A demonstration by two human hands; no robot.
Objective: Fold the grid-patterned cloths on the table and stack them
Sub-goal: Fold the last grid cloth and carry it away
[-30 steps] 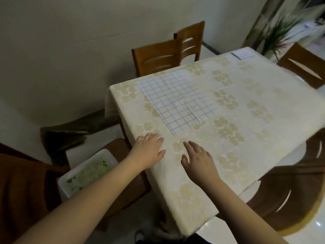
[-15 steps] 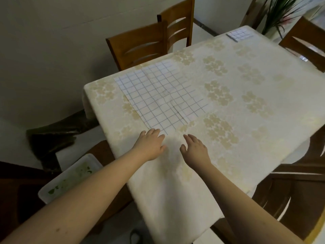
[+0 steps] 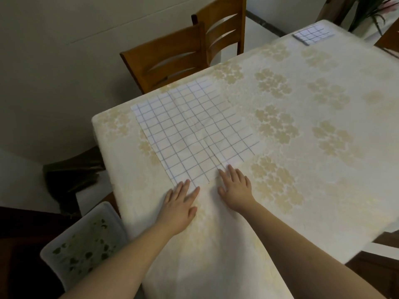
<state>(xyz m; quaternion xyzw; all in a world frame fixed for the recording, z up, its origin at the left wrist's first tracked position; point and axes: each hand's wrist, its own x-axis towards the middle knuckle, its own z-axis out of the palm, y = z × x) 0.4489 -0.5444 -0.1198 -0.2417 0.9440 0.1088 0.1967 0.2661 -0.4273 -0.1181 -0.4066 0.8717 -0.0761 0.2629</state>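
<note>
Resting flat, both hands (left, right) touch the grid cloth's near edge, fingers straight.

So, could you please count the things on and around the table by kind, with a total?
White cloths with blue grid lines: 2, one spread flat, one folded at the far corner
Brown wooden chairs with slatted backs: 2
Translucent plastic bin with green scraps: 1
Total: 5

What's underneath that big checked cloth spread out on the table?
The grid cloth lies flat on a cream floral tablecloth, which shows all around it. The tabletop itself is covered. Fingertips of both hands touch its near edge.
</note>
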